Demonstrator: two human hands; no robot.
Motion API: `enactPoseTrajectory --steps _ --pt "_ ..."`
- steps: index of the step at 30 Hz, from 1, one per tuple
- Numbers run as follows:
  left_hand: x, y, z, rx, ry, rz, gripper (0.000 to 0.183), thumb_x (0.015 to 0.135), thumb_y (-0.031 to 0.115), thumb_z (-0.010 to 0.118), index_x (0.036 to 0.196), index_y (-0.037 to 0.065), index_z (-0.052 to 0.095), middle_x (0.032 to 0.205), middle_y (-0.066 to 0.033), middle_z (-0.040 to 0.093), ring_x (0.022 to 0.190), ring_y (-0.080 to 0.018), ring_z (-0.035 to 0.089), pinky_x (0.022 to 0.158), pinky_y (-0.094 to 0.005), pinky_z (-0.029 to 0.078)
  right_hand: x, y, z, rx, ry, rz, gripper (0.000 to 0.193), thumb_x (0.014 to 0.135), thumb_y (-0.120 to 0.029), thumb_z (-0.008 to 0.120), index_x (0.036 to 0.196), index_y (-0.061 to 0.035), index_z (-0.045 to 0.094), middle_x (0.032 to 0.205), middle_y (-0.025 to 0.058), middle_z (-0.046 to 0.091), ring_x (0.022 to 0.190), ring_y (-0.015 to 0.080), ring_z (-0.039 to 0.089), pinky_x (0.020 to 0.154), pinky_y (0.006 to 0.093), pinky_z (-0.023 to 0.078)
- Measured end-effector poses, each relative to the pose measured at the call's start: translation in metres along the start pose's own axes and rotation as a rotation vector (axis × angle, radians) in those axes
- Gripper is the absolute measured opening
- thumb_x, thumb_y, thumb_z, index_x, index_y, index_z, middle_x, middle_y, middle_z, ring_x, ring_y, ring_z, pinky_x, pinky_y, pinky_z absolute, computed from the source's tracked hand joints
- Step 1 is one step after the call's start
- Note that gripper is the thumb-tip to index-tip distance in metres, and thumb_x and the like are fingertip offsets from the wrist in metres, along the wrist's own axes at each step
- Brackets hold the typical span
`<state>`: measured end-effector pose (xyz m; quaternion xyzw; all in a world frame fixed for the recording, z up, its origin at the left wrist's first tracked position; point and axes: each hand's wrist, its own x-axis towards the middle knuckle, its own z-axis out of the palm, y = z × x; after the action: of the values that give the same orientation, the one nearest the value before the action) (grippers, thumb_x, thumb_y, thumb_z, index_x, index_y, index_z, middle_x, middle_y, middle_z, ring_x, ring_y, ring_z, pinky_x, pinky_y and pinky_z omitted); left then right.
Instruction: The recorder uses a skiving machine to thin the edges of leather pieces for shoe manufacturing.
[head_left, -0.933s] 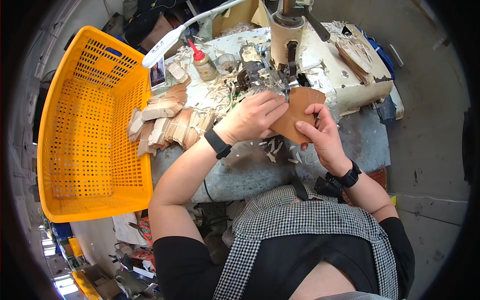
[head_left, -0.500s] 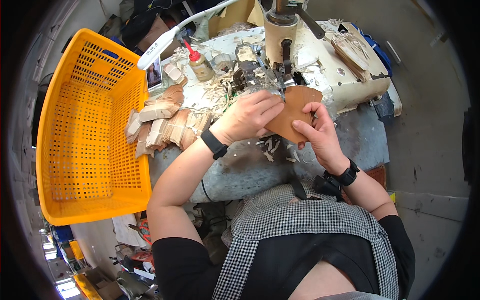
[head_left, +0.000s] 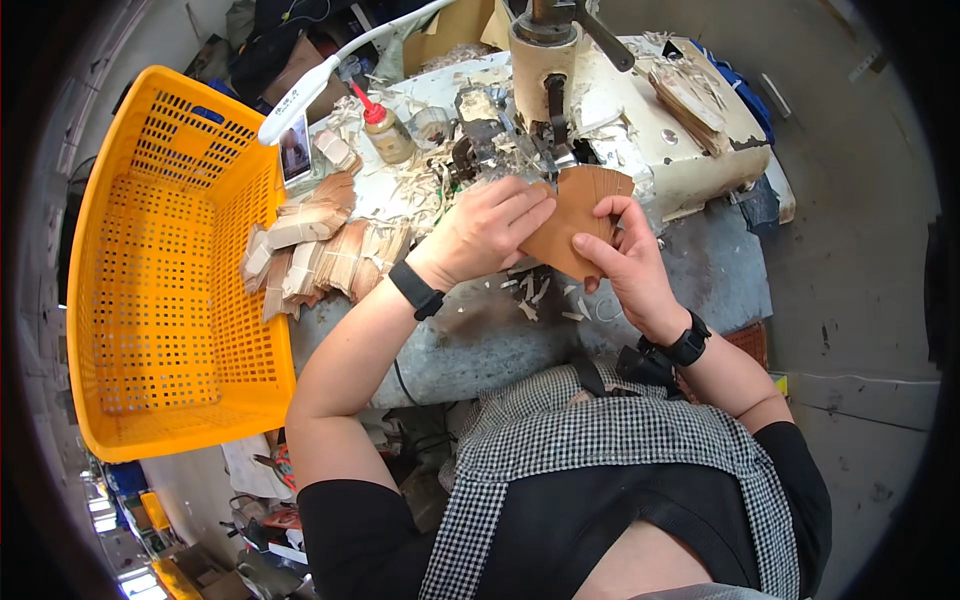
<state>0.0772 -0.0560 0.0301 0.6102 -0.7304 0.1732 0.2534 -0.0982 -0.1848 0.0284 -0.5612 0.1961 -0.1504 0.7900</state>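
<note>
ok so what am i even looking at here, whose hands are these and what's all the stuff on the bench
This is a view from a camera on a person's head, looking down at their own hands. The left hand and right hand together hold a flat tan leather piece at a cream-coloured bench machine. On the grey worktable lie stacked tan leather pieces, pale scraps and a small red-capped bottle. An empty orange plastic crate stands to the left.

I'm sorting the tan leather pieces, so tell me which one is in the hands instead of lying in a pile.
The fanned tan leather piece at the machine, pinched between both hands; the rest lie stacked beside the orange crate.
</note>
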Motion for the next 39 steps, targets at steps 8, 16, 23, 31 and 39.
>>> enactPoseTrajectory --steps 8,16,23,31,39 --pt "-0.002 0.001 0.002 0.013 0.003 0.004 0.053 0.054 0.001 0.066 0.107 0.001 0.064 0.106 -0.0089 0.063 0.092 -0.0246 0.061 0.078 -0.0335 0.055 0.000 -0.002 0.001 -0.005 0.016 0.004 0.037 0.086 -0.011 0.068 0.110 -0.0099 0.040 0.090 0.0068 0.061 0.066 0.0088 0.059 0.046 0.0217 0.046" --pt "-0.001 -0.005 0.005 0.040 0.037 0.035 0.058 0.053 0.002 0.067 0.111 0.001 0.063 0.106 -0.0095 0.062 0.090 -0.0250 0.060 0.077 -0.0333 0.054 -0.001 -0.001 0.002 -0.006 0.035 0.006 0.037 0.087 -0.010 0.067 0.110 -0.0094 0.039 0.084 0.0064 0.061 0.055 0.0083 0.055 0.045 0.0222 0.046" --pt "-0.006 -0.001 0.003 0.038 0.016 0.039 0.057 0.055 0.004 0.067 0.111 -0.001 0.062 0.107 -0.0104 0.062 0.091 -0.0261 0.060 0.079 -0.0342 0.054 -0.001 0.000 0.001 -0.049 0.019 0.020 0.033 0.089 -0.009 0.064 0.112 -0.0113 0.039 0.088 0.0053 0.062 0.065 0.0097 0.058 0.046 0.0235 0.045" --pt "-0.007 0.001 0.006 0.017 0.040 0.019 0.050 0.059 0.002 0.064 0.109 0.000 0.063 0.107 -0.0104 0.062 0.092 -0.0261 0.060 0.078 -0.0345 0.054 0.000 0.002 0.001 -0.008 0.039 -0.001 0.037 0.087 -0.011 0.067 0.110 -0.0099 0.039 0.082 0.0055 0.062 0.055 0.0079 0.055 0.045 0.0224 0.046" --pt "-0.007 -0.008 0.009 0.025 0.020 0.019 0.051 0.059 0.003 0.066 0.110 -0.002 0.062 0.108 -0.0118 0.061 0.092 -0.0267 0.060 0.079 -0.0344 0.054 0.000 0.001 0.003 -0.014 0.056 -0.016 0.037 0.087 -0.011 0.067 0.110 -0.0103 0.038 0.082 0.0056 0.062 0.055 0.0080 0.055 0.045 0.0222 0.045"
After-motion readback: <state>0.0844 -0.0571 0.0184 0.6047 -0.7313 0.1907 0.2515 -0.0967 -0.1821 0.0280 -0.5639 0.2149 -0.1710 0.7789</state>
